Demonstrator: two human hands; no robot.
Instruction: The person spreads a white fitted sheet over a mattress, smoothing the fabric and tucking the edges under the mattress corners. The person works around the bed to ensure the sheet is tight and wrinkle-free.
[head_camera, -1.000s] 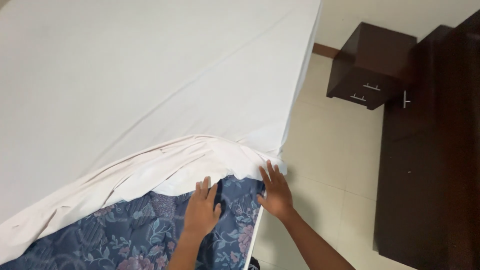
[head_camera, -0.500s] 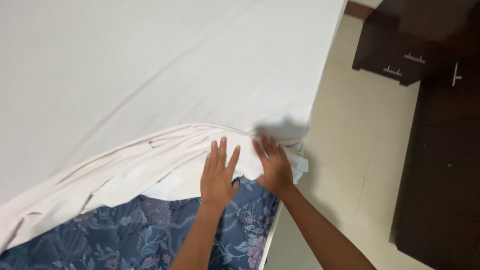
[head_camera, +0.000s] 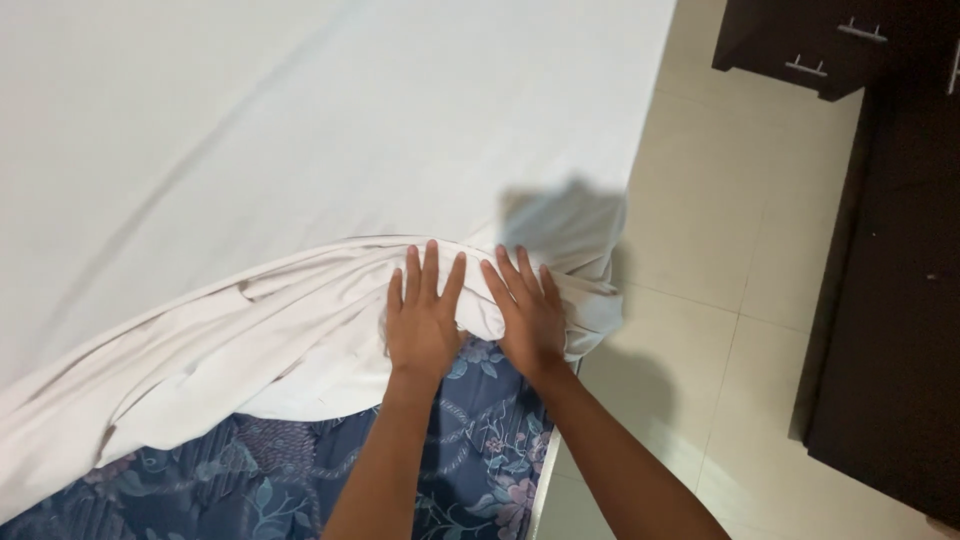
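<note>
Pale floor tiles (head_camera: 700, 260) flank the mattress (head_camera: 300, 480); left hand (head_camera: 422, 325) and right hand (head_camera: 530, 318) lie flat, fingers spread, on the bunched white sheet (head_camera: 250, 340), which seems mid-fitting at this corner and needs pulling down

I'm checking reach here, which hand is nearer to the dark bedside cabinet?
Right. The right hand lies on the bunched white sheet by the mattress corner, on the dark bedside cabinet side; the left hand lies beside it, farther away.

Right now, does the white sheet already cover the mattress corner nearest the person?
No: the white sheet is bunched under the left hand and right hand, leaving the blue floral mattress bare.
</note>
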